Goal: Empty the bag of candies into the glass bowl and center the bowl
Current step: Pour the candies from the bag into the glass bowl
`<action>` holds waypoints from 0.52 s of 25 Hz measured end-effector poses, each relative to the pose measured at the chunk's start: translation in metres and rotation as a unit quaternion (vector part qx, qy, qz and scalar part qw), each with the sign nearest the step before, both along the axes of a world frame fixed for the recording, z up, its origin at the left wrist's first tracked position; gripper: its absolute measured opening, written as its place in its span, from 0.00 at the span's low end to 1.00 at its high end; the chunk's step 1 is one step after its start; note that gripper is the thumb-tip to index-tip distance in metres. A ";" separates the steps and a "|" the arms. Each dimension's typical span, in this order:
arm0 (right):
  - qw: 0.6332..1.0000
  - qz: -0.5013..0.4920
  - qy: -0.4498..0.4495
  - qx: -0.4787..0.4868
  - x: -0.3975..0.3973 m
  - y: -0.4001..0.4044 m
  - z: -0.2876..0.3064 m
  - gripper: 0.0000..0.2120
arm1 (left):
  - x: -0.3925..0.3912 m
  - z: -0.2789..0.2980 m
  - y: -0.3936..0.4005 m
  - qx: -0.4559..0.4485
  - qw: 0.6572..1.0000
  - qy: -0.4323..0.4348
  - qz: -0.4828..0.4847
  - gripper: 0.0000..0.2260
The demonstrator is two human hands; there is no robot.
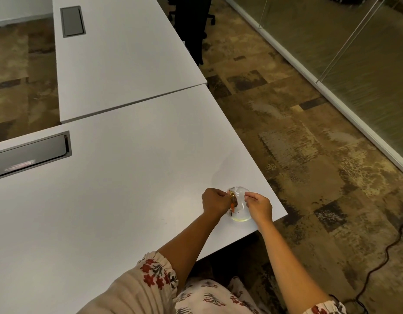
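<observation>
A small clear glass bowl (241, 217) stands on the white table (128, 189) close to its right front corner. Right above the bowl I hold a clear plastic bag of candies (237, 196) between both hands. My left hand (215, 201) pinches the bag's left side, where several orange and dark wrapped candies (233, 203) hang bunched. My right hand (259, 207) pinches the bag's right edge. The hands and the bag hide part of the bowl, so what lies inside it is hard to make out.
The table edge (275, 193) runs just right of the bowl, with patterned carpet below. A grey cable hatch (30, 155) sits at the table's left. A second white table (123, 57) adjoins at the back. A black chair (191, 26) and a glass wall (354, 64) stand beyond.
</observation>
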State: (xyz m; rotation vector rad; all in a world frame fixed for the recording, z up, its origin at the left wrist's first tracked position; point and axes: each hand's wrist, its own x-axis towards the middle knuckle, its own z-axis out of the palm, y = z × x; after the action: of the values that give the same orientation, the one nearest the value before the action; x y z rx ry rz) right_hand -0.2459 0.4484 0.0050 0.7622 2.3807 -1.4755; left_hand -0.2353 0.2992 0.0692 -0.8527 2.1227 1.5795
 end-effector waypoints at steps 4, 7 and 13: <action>1.000 -0.011 0.012 0.002 0.002 -0.002 0.003 0.11 | -0.001 0.005 0.002 0.012 1.000 -0.021 0.013 0.06; 0.999 -0.018 0.030 0.008 0.005 -0.005 0.006 0.10 | 0.001 0.007 0.001 0.019 1.000 -0.016 0.014 0.08; 0.998 -0.033 0.058 0.016 0.011 -0.012 0.011 0.08 | -0.001 0.014 0.002 0.034 0.999 -0.008 0.007 0.07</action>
State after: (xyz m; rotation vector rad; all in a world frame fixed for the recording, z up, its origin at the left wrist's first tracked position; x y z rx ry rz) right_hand -0.2352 0.4365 0.0159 0.7888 2.4932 -1.5509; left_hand -0.2363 0.3010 0.0833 -0.8565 2.0434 1.6379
